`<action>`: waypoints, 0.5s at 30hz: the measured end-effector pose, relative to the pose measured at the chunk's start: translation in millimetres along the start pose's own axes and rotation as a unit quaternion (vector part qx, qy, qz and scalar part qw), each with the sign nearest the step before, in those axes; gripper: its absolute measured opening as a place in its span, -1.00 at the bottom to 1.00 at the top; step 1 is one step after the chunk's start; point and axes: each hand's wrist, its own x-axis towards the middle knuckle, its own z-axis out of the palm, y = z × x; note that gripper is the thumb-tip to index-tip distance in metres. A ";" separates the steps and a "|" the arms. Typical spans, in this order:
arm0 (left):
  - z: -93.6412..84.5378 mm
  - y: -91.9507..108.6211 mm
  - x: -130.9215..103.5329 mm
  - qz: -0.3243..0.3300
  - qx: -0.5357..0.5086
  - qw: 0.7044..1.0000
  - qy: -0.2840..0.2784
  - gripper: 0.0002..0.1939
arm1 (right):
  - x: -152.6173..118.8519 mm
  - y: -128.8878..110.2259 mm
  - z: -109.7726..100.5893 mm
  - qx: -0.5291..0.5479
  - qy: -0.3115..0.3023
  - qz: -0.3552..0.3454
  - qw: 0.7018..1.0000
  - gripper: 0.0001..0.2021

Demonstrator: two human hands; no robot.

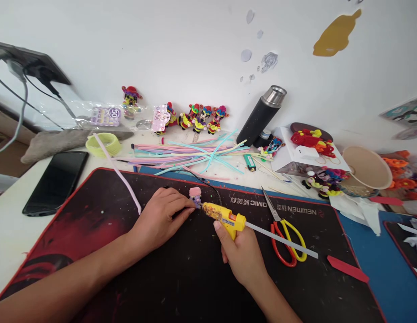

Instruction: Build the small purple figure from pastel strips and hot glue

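While right hand point(242, 255) wraps round yellow glue gun point(225, 216), left hand point(164, 215) pinches small figure point(195, 198), pink-topped, purple below

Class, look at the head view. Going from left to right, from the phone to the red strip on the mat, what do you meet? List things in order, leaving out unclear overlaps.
phone → left hand → small figure → glue gun body → scissors → red strip
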 end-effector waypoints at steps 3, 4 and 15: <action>0.2 -0.2 -0.1 0.000 -0.002 1.000 -0.002 -0.83 | 0.2 0.1 0.0 0.000 -0.002 0.002 1.000 -0.42; 0.2 -0.1 -0.1 0.000 -0.003 1.000 -0.003 -0.82 | 0.3 0.3 0.0 0.000 -0.003 0.003 1.000 -0.42; -0.1 -0.6 -0.3 -0.002 -0.007 1.000 -0.002 -0.86 | -0.9 -0.3 -1.5 0.004 -0.004 0.017 1.000 -0.45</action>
